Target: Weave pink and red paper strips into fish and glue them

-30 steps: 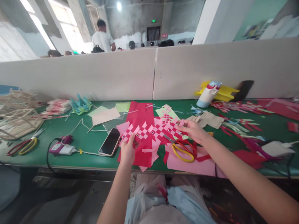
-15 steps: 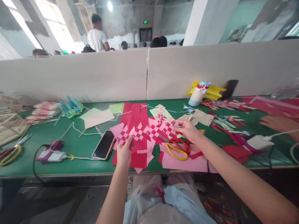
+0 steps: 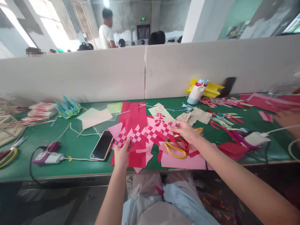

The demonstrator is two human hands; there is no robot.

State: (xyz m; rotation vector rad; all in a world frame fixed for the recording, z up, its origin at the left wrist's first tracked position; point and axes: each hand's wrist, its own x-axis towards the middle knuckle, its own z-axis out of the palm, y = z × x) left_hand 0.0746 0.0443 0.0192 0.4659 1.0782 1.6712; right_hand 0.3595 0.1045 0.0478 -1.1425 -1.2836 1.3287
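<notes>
Several woven paper fish (image 3: 152, 133), checkered pink and red with round eyes, form a slanting row above the papers. My left hand (image 3: 122, 153) pinches the row near its left part, thumb on top. At the right end my right hand (image 3: 184, 130) has its fingers closed on the last fish; whether the fish are joined I cannot tell. Red paper sheets (image 3: 131, 115) and pink scraps lie beneath. Close below my right hand are scissors (image 3: 174, 153) with yellow and red handles, their blades partly covered, on a pink sheet (image 3: 167, 163).
A phone (image 3: 102, 145) and a power strip (image 3: 47, 155) with white cables lie left. A bottle (image 3: 197, 92) stands at the back by the white partition (image 3: 93, 75). At the right edge is another person's hand (image 3: 288, 120). More scissors (image 3: 11, 154) lie far left.
The view has shifted slightly, moving most table items a little left in the picture. Both my hands keep hold of the paper fish. The other person's hand at right has moved.
</notes>
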